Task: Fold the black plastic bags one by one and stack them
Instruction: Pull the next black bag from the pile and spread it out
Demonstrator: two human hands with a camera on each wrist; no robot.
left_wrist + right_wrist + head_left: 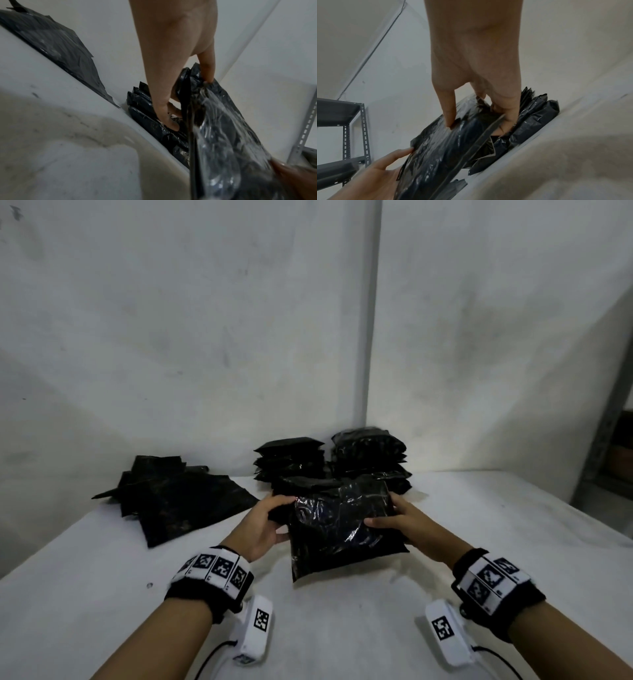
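Both hands hold one glossy folded black bag (339, 529) just above the white counter (102, 577). The left hand (263, 525) grips its left edge, thumb on top and fingers underneath; the right hand (400, 523) clasps the right edge likewise. Behind the bag stand two stacks of folded bags (370, 460), apparently against the wall. Left of the bag lies a pile of flat bags (178, 501).
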